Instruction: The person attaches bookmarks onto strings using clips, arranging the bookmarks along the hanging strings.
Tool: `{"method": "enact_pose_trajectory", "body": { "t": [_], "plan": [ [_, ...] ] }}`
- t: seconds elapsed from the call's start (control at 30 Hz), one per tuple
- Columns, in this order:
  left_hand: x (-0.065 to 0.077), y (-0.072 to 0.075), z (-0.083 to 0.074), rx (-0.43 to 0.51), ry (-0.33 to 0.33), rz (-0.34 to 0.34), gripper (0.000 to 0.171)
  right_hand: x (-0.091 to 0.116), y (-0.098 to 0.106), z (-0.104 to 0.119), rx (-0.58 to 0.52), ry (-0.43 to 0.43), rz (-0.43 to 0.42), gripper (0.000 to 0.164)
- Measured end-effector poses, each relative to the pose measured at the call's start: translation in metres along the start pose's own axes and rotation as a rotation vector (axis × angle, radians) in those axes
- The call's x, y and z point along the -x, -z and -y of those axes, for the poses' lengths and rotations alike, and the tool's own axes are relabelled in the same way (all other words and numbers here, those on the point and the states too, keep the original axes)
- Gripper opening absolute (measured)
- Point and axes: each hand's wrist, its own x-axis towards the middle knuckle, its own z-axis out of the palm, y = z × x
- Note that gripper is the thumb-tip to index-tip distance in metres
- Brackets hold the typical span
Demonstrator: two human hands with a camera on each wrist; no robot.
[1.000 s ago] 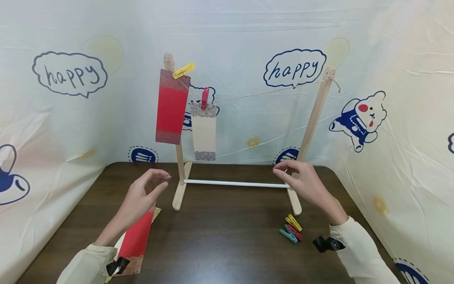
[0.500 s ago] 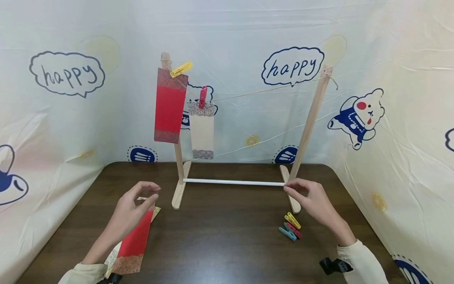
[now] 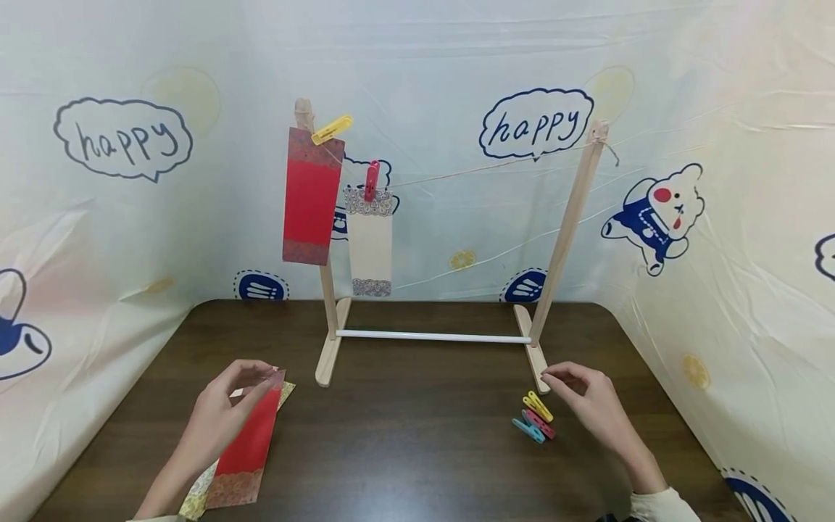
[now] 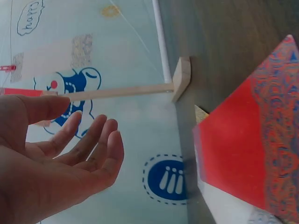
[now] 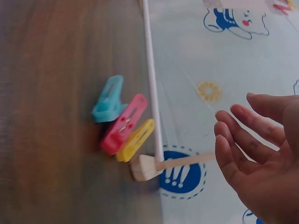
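Observation:
My left hand [image 3: 218, 417] hovers above a small pile of paper cards, its fingers loosely bent with nothing in them. On top of that pile lies a red card [image 3: 246, 442] with patterned ends; a gold-patterned card [image 3: 198, 494] shows beneath it. To the right, my right hand [image 3: 592, 409] hangs in the air near the clothespins, thumb and fingers apart in the right wrist view. Those are a yellow clothespin [image 3: 538, 406], a red clothespin [image 5: 124, 125] and a blue clothespin [image 5: 109, 100], lying close together on the table.
A wooden stand [image 3: 567, 225] with a white crossbar [image 3: 433, 336] holds a string [image 3: 470, 170]. On it hang a red card [image 3: 312, 199] by a yellow clothespin [image 3: 332, 130] and a white card [image 3: 369, 246] by a red clothespin [image 3: 372, 180]. A patterned curtain [image 3: 417, 65] surrounds the dark table [image 3: 391, 435].
Both hands have come down and back from near the stand: the left toward the card pile, the right toward the clothespins. The hanging cards stay in place.

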Motion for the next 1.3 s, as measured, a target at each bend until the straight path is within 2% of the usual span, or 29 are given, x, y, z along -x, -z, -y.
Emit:
{"method": "enact_pose_trajectory", "body": {
  "t": [0.3, 0.47, 0.53, 0.67, 0.8, 0.9, 1.13, 1.3],
  "plan": [
    [0.007, -0.001, 0.016, -0.026, 0.050, -0.026, 0.028, 0.014, -0.008, -0.018, -0.096, -0.055, -0.048, 0.020],
    [0.008, -0.001, 0.028, -0.022, 0.057, -0.048, 0.028, 0.017, -0.012, -0.029, -0.189, -0.128, -0.058, 0.027],
    [0.009, -0.001, 0.031, -0.021, 0.080, -0.049, 0.030, 0.017, -0.014, -0.035, -0.234, -0.155, -0.065, 0.029],
    [0.012, -0.001, 0.035, -0.035, 0.128, -0.068, 0.032, 0.019, -0.020, -0.043, -0.326, -0.156, -0.094, 0.027],
    [0.014, 0.000, 0.040, -0.101, 0.155, -0.088, 0.031, 0.021, -0.024, -0.049, -0.374, -0.159, -0.113, 0.026],
    [0.015, 0.001, 0.044, -0.154, 0.186, -0.055, 0.031, 0.023, -0.025, -0.052, -0.373, -0.180, -0.116, 0.025],
    [0.012, 0.002, 0.055, -0.195, 0.290, 0.100, 0.041, 0.030, -0.029, -0.058, -0.342, -0.268, -0.055, 0.024],
    [0.014, -0.001, 0.062, -0.258, 0.292, 0.158, 0.044, 0.031, -0.032, -0.060, -0.353, -0.305, 0.000, 0.024]
  ]
}}
